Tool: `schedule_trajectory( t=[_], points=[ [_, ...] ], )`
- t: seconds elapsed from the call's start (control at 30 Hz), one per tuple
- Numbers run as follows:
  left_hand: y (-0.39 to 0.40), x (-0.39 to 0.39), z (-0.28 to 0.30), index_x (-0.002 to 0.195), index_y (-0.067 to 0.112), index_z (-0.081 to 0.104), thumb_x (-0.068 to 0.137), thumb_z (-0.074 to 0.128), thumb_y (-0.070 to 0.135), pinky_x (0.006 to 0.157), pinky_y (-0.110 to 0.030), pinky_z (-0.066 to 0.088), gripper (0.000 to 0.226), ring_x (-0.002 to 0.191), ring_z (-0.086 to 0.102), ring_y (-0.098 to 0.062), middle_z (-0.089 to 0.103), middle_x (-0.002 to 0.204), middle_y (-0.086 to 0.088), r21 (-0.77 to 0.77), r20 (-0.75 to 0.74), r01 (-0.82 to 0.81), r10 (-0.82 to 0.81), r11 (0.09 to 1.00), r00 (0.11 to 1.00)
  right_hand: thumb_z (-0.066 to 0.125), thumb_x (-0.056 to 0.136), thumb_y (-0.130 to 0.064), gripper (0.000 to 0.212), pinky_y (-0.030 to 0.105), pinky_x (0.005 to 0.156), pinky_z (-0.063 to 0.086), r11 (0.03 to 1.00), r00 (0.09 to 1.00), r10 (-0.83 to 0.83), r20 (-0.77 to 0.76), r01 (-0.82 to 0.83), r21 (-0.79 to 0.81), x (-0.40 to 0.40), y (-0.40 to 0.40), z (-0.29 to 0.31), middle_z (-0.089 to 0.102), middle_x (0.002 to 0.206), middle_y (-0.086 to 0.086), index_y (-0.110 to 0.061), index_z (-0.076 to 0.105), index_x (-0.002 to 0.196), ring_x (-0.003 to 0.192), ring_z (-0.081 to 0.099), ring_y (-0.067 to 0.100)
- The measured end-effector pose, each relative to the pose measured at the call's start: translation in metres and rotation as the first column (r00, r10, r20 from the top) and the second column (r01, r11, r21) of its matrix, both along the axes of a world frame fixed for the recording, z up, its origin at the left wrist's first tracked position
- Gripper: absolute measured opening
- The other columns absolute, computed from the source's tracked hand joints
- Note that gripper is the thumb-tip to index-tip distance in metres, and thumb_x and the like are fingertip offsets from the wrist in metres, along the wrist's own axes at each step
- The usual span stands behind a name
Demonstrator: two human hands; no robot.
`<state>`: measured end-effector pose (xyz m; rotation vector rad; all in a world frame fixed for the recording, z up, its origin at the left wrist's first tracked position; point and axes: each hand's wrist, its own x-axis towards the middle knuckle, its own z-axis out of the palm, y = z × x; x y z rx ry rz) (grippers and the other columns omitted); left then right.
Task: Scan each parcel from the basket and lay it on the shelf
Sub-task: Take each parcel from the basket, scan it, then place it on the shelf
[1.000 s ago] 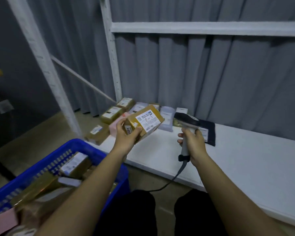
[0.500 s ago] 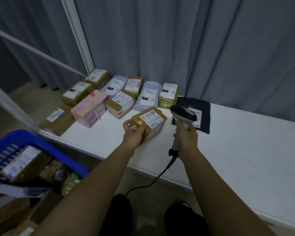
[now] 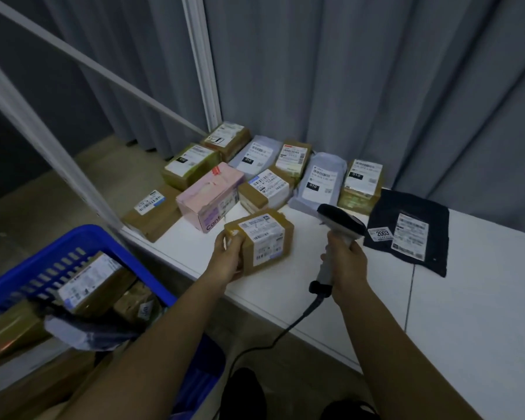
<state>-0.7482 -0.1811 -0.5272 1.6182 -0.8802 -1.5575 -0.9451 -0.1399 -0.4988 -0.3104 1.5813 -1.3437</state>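
head view
left hand (image 3: pixel 229 259): grips near-left end of brown parcel (image 3: pixel 262 237), fingers wrapped round its edge
brown parcel: label up, low over or on white shelf (image 3: pixel 482 298) near front edge; contact can't be told
right hand (image 3: pixel 346 263): fist closed round scanner (image 3: pixel 338 234) handle, head tilted toward the parcels
scanner cable (image 3: pixel 285 331): black, drops off shelf front edge toward floor
basket (image 3: pixel 82 237): blue, lower left, below shelf level; holds more boxed and bagged parcels
pink box (image 3: pixel 209 195): just behind held parcel, very close
shelved parcels: brown boxes and grey mailers (image 3: pixel 320 180) packed in rows at shelf's back-left corner
black mailer (image 3: pixel 406 231): flat on shelf, right of scanner head, white labels up
shelf post (image 3: pixel 202 65): white upright behind parcels; diagonal brace crosses left
curtain (image 3: pixel 376 80): grey, behind shelf
in the way: pink box and taped box crowd space behind held parcel
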Motion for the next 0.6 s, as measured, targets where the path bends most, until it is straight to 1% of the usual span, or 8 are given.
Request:
schedule_trajectory(
  t=[0.13, 0.2, 0.27, 0.37, 0.43, 0.47, 0.53, 0.6],
  points=[
    [-0.015, -0.018, -0.003, 0.140, 0.037, 0.037, 0.100, 0.032, 0.048, 0.081, -0.026, 0.046, 0.042, 0.101, 0.056, -0.013, 0.056, 0.133, 0.002, -0.093, 0.101, 0.224, -0.215, 0.970, 0.971, 0.064, 0.091, -0.027, 0.019, 0.037, 0.078, 0.046, 0.998, 0.998, -0.062, -0.020, 0.062, -0.009, -0.015, -0.004, 0.001, 0.059, 0.088, 0.006, -0.014, 0.059, 0.103, 0.075, 0.057, 0.019],
    [-0.024, -0.035, -0.006, 0.138, 0.037, 0.042, 0.101, 0.031, 0.048, 0.083, -0.026, 0.045, 0.040, 0.101, 0.057, -0.012, 0.057, 0.130, 0.003, -0.113, 0.108, 0.301, -0.289, 0.947, 0.951, 0.063, 0.092, -0.027, 0.021, 0.037, 0.077, 0.047, 0.996, 0.995, -0.093, -0.047, 0.092, -0.019, -0.026, -0.001, 0.002, 0.059, 0.089, 0.006, -0.014, 0.059, 0.107, 0.075, 0.057, 0.018],
    [-0.032, -0.054, -0.010, 0.135, 0.038, 0.045, 0.100, 0.032, 0.050, 0.089, -0.030, 0.047, 0.039, 0.106, 0.058, -0.014, 0.058, 0.128, 0.005, -0.131, 0.113, 0.345, -0.332, 0.929, 0.936, 0.063, 0.092, -0.029, 0.020, 0.036, 0.074, 0.047, 0.993, 0.990, -0.116, -0.076, 0.115, -0.017, -0.037, 0.006, 0.003, 0.059, 0.088, 0.006, -0.015, 0.060, 0.105, 0.074, 0.057, 0.018],
    [-0.049, -0.082, -0.019, 0.141, 0.039, 0.040, 0.095, 0.036, 0.057, 0.103, -0.040, 0.045, 0.050, 0.117, 0.056, -0.019, 0.055, 0.136, 0.003, -0.134, 0.123, 0.404, -0.390, 0.905, 0.913, 0.062, 0.092, -0.030, 0.014, 0.035, 0.073, 0.047, 0.990, 0.985, -0.144, -0.099, 0.144, -0.007, -0.053, 0.017, 0.004, 0.059, 0.087, 0.006, -0.017, 0.060, 0.097, 0.076, 0.056, 0.019],
    [-0.060, -0.097, -0.025, 0.142, 0.033, 0.041, 0.097, 0.034, 0.054, 0.104, -0.036, 0.042, 0.050, 0.121, 0.054, -0.022, 0.054, 0.136, 0.001, -0.142, 0.159, 0.405, -0.383, 0.903, 0.910, 0.061, 0.093, -0.029, 0.010, 0.034, 0.073, 0.047, 0.987, 0.981, -0.162, -0.106, 0.163, -0.002, -0.062, 0.023, 0.004, 0.059, 0.088, 0.006, -0.020, 0.058, 0.093, 0.077, 0.056, 0.019],
    [-0.064, -0.104, -0.028, 0.142, 0.029, 0.043, 0.099, 0.032, 0.051, 0.103, -0.035, 0.042, 0.049, 0.123, 0.053, -0.024, 0.054, 0.136, -0.002, -0.160, 0.221, 0.394, -0.356, 0.905, 0.908, 0.060, 0.094, -0.029, 0.009, 0.034, 0.073, 0.047, 0.986, 0.979, -0.168, -0.115, 0.169, -0.001, -0.066, 0.025, 0.004, 0.059, 0.088, 0.005, -0.020, 0.058, 0.092, 0.077, 0.056, 0.018],
    [-0.072, -0.112, -0.036, 0.144, 0.024, 0.038, 0.100, 0.026, 0.050, 0.106, -0.042, 0.040, 0.053, 0.131, 0.045, -0.029, 0.047, 0.143, -0.009, -0.242, 0.428, 0.382, -0.255, 0.892, 0.867, 0.060, 0.094, -0.029, 0.009, 0.033, 0.073, 0.047, 0.985, 0.976, -0.171, -0.134, 0.173, -0.002, -0.074, 0.028, 0.003, 0.060, 0.089, 0.005, -0.020, 0.059, 0.093, 0.077, 0.057, 0.018],
    [-0.073, -0.116, -0.039, 0.143, 0.027, 0.036, 0.097, 0.025, 0.057, 0.106, -0.050, 0.039, 0.056, 0.136, 0.035, -0.031, 0.036, 0.148, -0.013, -0.360, 0.616, 0.465, -0.168, 0.809, 0.769, 0.060, 0.094, -0.030, 0.014, 0.033, 0.075, 0.048, 0.986, 0.974, -0.167, -0.153, 0.169, 0.002, -0.081, 0.030, 0.002, 0.061, 0.093, 0.006, -0.018, 0.060, 0.100, 0.079, 0.058, 0.017]
  ],
)
